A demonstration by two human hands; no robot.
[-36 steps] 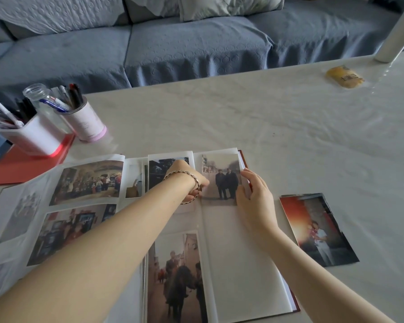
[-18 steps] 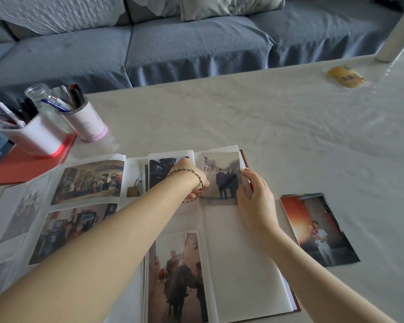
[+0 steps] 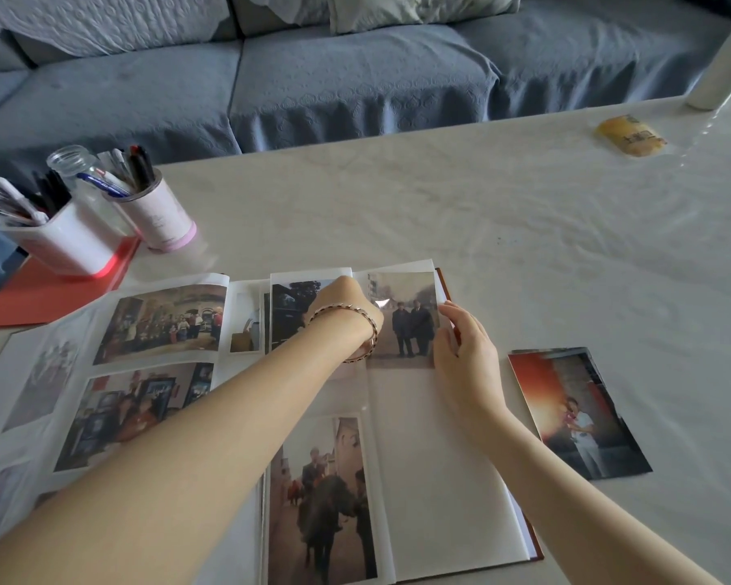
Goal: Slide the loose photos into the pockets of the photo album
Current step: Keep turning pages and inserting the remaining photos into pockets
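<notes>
From the head view, the photo of two people in dark coats point(image 3: 404, 323) sits in the top pocket of the photo album's point(image 3: 439, 479) right page, slightly nearer the far edge than a second ago. The right hand point(image 3: 465, 356) still pinches its right edge. The left hand point(image 3: 347, 308) has shifted slightly toward the photo's left edge, its fingers tucked out of sight, perhaps lifting the pocket film; a loose photo point(image 3: 574, 411) lies on the table point(image 3: 482, 213) beside the album.
</notes>
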